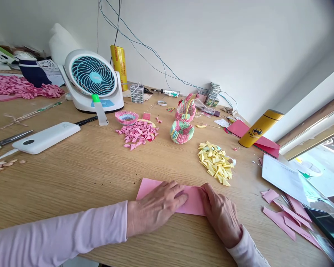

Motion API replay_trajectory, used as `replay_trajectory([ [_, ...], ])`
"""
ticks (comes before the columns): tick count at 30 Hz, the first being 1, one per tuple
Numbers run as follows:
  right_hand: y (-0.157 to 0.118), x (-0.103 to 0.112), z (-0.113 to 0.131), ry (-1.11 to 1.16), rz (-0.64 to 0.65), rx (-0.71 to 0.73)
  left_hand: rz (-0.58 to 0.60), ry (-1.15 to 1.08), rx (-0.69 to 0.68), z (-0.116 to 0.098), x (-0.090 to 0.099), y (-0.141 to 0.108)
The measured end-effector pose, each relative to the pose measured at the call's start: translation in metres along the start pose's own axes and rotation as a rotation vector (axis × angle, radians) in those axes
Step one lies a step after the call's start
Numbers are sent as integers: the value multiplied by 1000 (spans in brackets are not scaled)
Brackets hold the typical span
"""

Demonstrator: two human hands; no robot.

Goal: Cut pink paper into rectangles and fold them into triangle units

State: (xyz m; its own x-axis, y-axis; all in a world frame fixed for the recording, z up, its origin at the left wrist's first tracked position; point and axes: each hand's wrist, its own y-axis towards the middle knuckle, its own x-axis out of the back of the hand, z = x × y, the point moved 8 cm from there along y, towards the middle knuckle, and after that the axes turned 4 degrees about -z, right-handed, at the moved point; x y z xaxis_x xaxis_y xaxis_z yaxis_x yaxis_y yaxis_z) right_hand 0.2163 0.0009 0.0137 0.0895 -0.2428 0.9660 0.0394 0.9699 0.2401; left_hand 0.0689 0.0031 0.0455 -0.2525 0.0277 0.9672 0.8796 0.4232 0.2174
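Pressing pink paper (pixel 195 200) — left hand (pixel 158 205) flat, right fingers (pixel 207 191) curled.

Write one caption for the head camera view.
Left hand and right hand on a rectangular pink paper sheet, near a pile of folded yellow paper pieces.

White fan (pixel 93 78); yellow flask (pixel 260 129); probably phone (pixel 328 224), right edge.

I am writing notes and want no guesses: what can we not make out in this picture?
All in the head view:
Pink paper, middle part: covered by the left hand.
Its right end: covered by the right hand.
Scissors, handles: cut off by the left edge.
White sheet, any writing: too small and faint.
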Motion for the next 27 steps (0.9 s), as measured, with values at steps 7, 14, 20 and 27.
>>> replay_trajectory([
  [7, 3, 7, -5, 42, -19, -63, -64, -42, 65, -1, -14, -7],
  [14, -10, 24, -6, 28, -234, -26, -87, -36, 52, -3, -8, -9],
  [20, -49, 32, 36, -64, -205, 376, -113, -25, 61, -2, -7, -10],
  [27, -61, 32, 47, -49, -121, 435, -62, -11, 74, -1, -16, -9],
])
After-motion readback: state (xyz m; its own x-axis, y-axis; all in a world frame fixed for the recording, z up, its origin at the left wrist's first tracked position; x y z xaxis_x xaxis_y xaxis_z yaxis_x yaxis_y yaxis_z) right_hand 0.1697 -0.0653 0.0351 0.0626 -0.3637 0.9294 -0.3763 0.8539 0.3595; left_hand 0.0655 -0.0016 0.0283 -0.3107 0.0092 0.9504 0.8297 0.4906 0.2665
